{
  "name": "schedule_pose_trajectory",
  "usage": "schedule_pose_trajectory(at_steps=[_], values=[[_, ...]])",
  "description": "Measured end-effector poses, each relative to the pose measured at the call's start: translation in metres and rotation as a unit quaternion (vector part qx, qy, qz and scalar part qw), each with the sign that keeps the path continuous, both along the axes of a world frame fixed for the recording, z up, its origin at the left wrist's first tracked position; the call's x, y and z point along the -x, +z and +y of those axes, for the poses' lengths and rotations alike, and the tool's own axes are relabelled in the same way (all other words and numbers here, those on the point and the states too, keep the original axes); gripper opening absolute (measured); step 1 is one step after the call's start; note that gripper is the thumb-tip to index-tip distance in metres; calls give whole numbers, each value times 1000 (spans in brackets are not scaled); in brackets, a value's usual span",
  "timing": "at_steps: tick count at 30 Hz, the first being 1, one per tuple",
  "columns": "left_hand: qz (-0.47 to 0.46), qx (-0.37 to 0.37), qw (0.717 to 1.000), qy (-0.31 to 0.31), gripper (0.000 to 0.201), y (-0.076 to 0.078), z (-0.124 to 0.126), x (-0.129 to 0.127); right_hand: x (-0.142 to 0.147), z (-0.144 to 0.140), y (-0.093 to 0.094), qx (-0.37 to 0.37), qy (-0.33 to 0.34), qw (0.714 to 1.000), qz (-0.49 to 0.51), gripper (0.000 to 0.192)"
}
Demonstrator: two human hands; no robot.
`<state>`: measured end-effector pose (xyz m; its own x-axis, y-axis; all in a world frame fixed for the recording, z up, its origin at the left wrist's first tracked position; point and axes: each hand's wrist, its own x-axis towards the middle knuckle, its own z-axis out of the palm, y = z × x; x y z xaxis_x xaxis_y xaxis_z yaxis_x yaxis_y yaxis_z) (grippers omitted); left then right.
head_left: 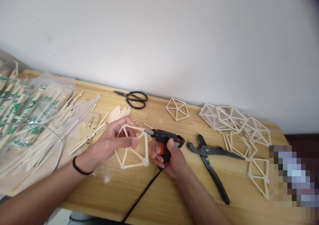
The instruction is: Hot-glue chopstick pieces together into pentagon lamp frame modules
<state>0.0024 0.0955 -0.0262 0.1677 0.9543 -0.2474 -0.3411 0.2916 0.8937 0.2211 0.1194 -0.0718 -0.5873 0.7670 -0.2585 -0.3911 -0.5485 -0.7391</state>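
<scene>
Desk [174, 198]: I see a pale wooden top standing against a white wall, its near edge running along the bottom of the view.
Packets [22, 109]: clear bags of chopsticks are heaped at the left end of the desk, with loose sticks [82, 132] spilling toward the middle.
Finished frames [239, 125]: a cluster of stick frames lies near the right end by the back edge; one more frame [177, 109] sits alone at mid back.
Pliers [211, 162]: black-handled, lying flat right of centre, handles pointing to the near edge.
Scissors [133, 98]: black, at the back edge, left of the lone frame.
Stick frame [132, 148]: held upright at mid desk, its lower edge touching the top.
Left hand [112, 140]: my grip is closed on the stick frame's upper left corner, fingers curled round a stick.
Glue gun [165, 140]: black with an orange trigger, nozzle touching the frame's upper right corner; its cord trails to the near edge.
Right hand [166, 155]: grip clenched round the glue gun's handle.
</scene>
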Motion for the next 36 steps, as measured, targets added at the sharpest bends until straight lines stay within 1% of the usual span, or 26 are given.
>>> schedule_pose_trajectory(at_steps=[4, 11, 21, 28, 31, 34, 36], values=[[-22, -6, 1000, -1, 22, -1, 0, 0, 1, -2, -1, 14, 7, 1000, 9, 61], [-30, -20, 999, 6, 21, 0, 1, -1, 2, -4, 0, 13, 18, 1000, 12, 60], [-45, -3, 999, -14, 24, -1, -1, 2, -2, -1, -2, -3, 49, 999, 2, 66], [-40, -8, 999, -10, 21, 0, 0, 2, -1, 0, -1, 21, 37, 999, 18, 66], [-30, -10, 999, -12, 23, -1, 0, 2, 0, 0, 1, 24, 29, 999, 20, 66], [-2, -14, 1000, -13, 25, -2, 1, 2, 0, 2, 3, 23, 11, 1000, 5, 66], [35, -27, 999, -5, 23, -1, 2, 2, -1, 3, 6, 14, -11, 1000, -14, 64]])
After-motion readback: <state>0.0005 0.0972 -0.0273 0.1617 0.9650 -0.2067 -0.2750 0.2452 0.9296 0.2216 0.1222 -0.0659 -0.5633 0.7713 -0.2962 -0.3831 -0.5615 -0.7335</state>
